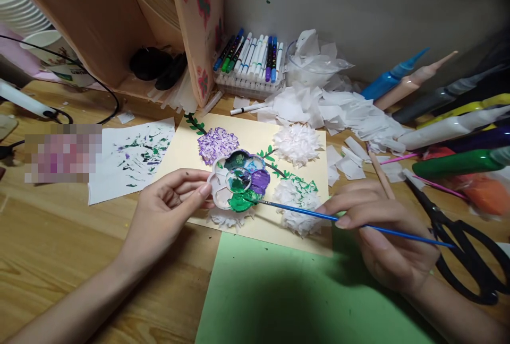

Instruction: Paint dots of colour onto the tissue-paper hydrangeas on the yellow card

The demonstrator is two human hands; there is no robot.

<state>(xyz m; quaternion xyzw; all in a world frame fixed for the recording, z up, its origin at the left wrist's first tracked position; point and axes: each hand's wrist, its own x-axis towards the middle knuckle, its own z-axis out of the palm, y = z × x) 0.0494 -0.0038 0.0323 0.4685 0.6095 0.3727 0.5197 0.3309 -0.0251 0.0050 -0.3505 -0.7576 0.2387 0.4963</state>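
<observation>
My left hand [175, 192] pinches the rim of a flower-shaped paint palette [223, 182], its wells holding green, dark green, purple and a little blue paint. Between the fingers of my right hand [378, 230] is a thin paintbrush [306, 212] with a blue handle; its tip meets the green paint at the palette's edge. Beneath the palette lies a cream sheet [255, 121] with painted branches, leaves and ruffled paper flowers. One flower [218, 145] is tinted purple, another [297, 203] has green on its upper edge, and a third [297, 143] is white. The palette partly covers a lower flower [231, 217].
Black scissors [458, 232] lie at the right, near several paint bottles [462, 162]. White paper scraps [338, 110] are heaped behind the sheet, beside a marker box [251, 62]. A paint-smeared paper [131, 161] lies left; green paper [255, 291] lies in front.
</observation>
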